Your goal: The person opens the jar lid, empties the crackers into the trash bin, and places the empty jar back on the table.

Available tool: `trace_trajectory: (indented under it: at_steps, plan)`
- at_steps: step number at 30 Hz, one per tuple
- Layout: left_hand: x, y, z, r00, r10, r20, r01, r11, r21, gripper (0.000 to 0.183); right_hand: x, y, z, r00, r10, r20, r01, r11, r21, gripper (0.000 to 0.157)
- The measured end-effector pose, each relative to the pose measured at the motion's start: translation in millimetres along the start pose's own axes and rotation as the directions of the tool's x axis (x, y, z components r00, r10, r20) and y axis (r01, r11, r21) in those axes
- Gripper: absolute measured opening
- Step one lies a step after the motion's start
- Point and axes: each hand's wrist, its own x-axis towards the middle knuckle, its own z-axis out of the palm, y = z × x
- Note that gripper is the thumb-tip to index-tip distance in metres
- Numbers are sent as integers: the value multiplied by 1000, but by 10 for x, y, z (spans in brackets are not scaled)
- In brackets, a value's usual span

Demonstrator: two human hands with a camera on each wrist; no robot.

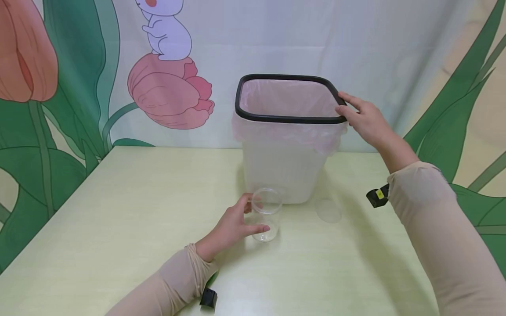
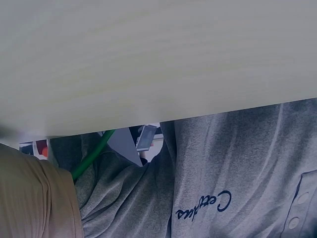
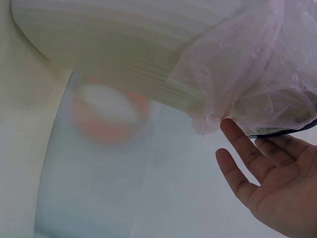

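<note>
A white trash can (image 1: 282, 162) stands on the table, lined with a pink plastic bag (image 1: 288, 98) under a black rim ring (image 1: 292, 119). My right hand (image 1: 365, 120) holds the ring's right side, thumb and a finger over its edge; in the right wrist view, two fingers of that right hand (image 3: 282, 173) spread below the bag. In front of the can stands a clear plastic cup (image 1: 266, 213). My left hand (image 1: 235, 224) holds this cup from the left, thumb across its front and fingers behind. The left wrist view does not show the hand.
A clear round disc, perhaps a lid (image 1: 328, 211), lies flat on the table (image 1: 138, 219), right of the can's base. Behind the table hangs a cloth backdrop (image 1: 276, 35) printed with flowers and a rabbit. The table's near edge shows beside grey clothing (image 2: 233, 163).
</note>
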Motion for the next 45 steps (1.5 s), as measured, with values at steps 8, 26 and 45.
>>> trace_trajectory:
  at_steps: [8,26,45]
  plan:
    - [15,-24,-17,1000,1,-12,-1,1000,5,65,17,-26,21,1000,-5,-9,5,1000,-2,62]
    - [8,-23,-24,1000,-25,-8,25,999,37,67,52,45,71,997,-71,-43,70,997,-35,66]
    - [17,-41,-16,1000,12,1,-12,999,53,67,-221,383,206,971,-179,-157,195,976,93,62]
